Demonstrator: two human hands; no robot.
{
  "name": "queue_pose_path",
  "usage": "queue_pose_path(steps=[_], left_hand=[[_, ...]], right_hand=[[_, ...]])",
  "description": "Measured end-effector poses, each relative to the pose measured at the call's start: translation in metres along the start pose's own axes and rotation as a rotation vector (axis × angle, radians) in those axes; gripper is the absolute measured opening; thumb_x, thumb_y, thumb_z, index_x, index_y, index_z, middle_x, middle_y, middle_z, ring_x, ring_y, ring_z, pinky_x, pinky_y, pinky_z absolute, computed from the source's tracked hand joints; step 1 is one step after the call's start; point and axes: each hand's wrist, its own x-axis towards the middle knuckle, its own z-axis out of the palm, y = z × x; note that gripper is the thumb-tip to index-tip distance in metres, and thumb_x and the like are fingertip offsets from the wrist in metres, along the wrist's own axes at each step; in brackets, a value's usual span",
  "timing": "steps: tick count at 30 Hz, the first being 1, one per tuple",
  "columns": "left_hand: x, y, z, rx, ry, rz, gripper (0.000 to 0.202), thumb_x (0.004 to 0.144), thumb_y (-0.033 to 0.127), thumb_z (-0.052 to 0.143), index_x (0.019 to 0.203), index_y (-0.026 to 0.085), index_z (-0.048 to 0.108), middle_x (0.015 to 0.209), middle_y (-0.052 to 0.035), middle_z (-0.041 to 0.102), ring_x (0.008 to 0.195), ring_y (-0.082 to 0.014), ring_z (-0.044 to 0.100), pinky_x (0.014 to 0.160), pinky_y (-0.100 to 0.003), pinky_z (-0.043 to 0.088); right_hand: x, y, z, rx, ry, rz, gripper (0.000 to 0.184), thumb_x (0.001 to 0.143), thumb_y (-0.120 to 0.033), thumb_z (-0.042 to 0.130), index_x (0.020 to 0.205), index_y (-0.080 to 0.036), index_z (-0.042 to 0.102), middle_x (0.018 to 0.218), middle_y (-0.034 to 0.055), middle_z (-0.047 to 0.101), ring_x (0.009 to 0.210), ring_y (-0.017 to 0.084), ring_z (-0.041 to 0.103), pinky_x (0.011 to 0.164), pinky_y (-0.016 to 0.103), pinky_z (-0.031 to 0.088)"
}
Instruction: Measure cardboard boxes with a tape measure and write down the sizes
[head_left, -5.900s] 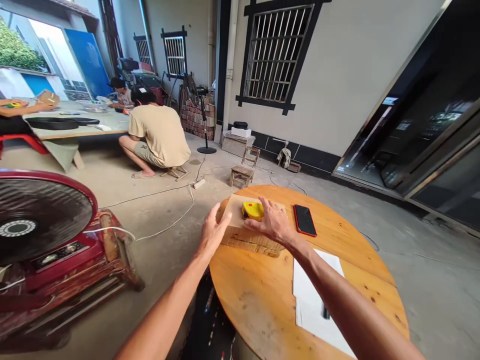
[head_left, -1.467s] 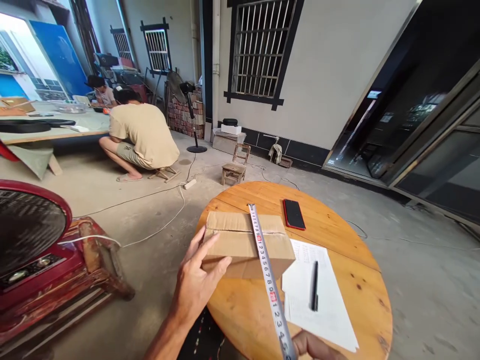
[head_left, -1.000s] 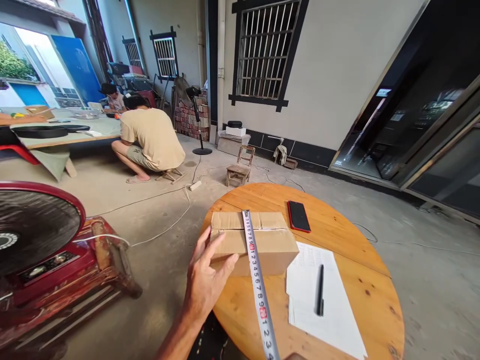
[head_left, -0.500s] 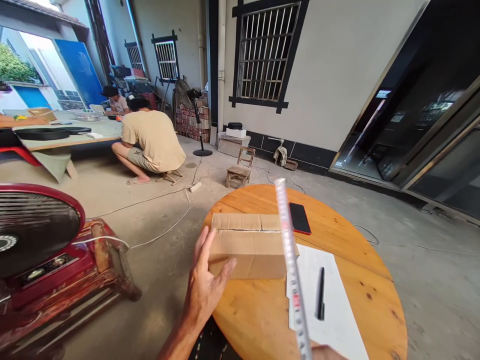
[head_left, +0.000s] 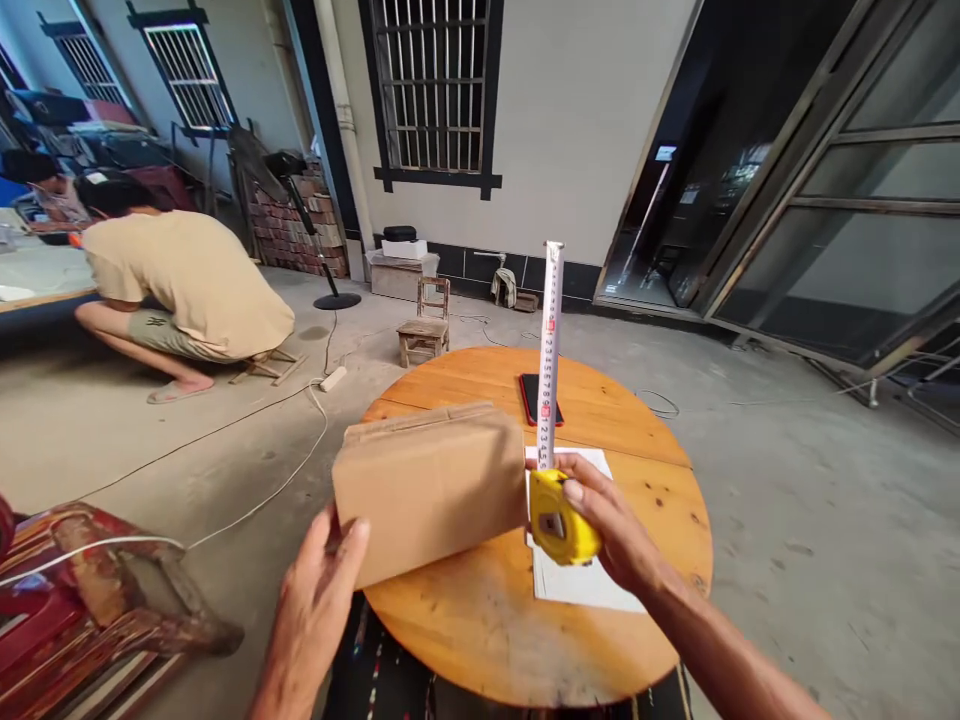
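A brown cardboard box [head_left: 431, 490] is tilted above the round wooden table, its broad side turned toward me. At its lower left corner my left hand [head_left: 319, 585] grips it, thumb on the near face and fingers behind. My right hand [head_left: 611, 515] is wrapped round a yellow tape measure [head_left: 559, 520] beside the box's right end; the fingertips come close to the box, and I cannot tell if they touch. From the case a length of silver blade [head_left: 550, 350] stands upright. White paper [head_left: 577, 590] lies under the right hand, partly covered.
The round table [head_left: 480, 640] holds a dark phone with a red edge [head_left: 529, 398] behind the blade. A small wooden chair [head_left: 424, 325] stands beyond. To the left, a person [head_left: 180, 280] sits on a low stool, and a worn red wooden stand [head_left: 112, 590] is nearer. Cables [head_left: 322, 400] cross the floor.
The box has been tipped up and turned, with my left hand now gripping its corner. My right hand has brought the tape measure up into view. The camera view has swung right.
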Motion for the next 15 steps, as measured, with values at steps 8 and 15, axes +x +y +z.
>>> queue_pose_path(steps=[8, 15], left_hand=[[-0.007, 0.008, 0.0, 0.214, 0.037, 0.279, 0.065, 0.09, 0.052, 0.052, 0.146, 0.022, 0.04, 0.146, -0.0128, 0.048, 0.134, -0.031, 0.047, 0.108, -0.048, 0.042], [-0.012, -0.007, 0.012, 0.303, 0.109, 0.469, 0.046, 0.09, 0.042, 0.057, 0.134, 0.026, 0.055, 0.144, -0.009, 0.048, 0.13, -0.0274, 0.052, 0.103, -0.039, 0.049]], right_hand=[[0.021, -0.037, 0.017, -0.079, 0.027, 0.072, 0.04, 0.085, -0.056, 0.06, 0.102, -0.021, 0.052, 0.076, 0.0038, 0.067, 0.058, 0.02, 0.068, 0.034, 0.019, 0.042], [-0.048, 0.023, 0.029, -0.193, -0.236, 0.339, 0.059, 0.075, -0.077, 0.059, 0.083, -0.018, 0.058, 0.075, 0.0036, 0.063, 0.07, 0.018, 0.064, 0.062, 0.028, 0.054]])
